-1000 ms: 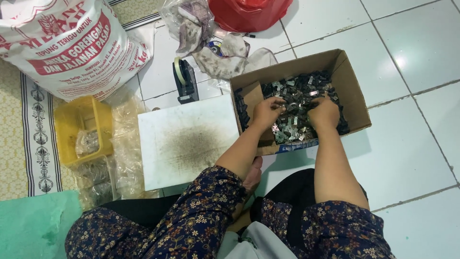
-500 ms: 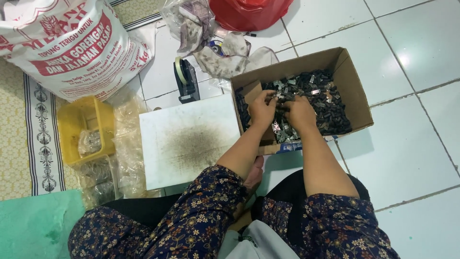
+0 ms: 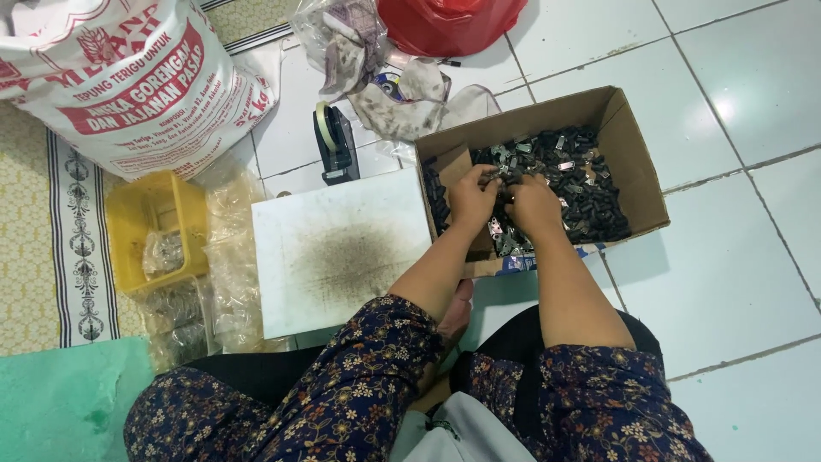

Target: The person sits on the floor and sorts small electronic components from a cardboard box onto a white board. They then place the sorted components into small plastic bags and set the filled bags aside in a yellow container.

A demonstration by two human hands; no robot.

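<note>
An open cardboard box (image 3: 629, 141) on the tiled floor holds several small dark and silvery metal parts (image 3: 581, 192). Both my hands are inside it, close together over the left half of the pile. My left hand (image 3: 470, 198) pinches a few small metal parts near the fingertips. My right hand (image 3: 532, 207) is curled over the parts beside it, fingers closed on some of them. What exactly lies under the palms is hidden.
A stained white board (image 3: 342, 248) lies left of the box. A tape dispenser (image 3: 335, 141), crumpled plastic bags (image 3: 376, 68) and a red basin (image 3: 449, 21) sit behind. A yellow basket (image 3: 154, 227), clear bags (image 3: 231, 257) and a big printed sack (image 3: 128, 77) stand at left.
My hands have drawn closer together and shifted left in the box, from spread over the pile to gathered near its left side.
</note>
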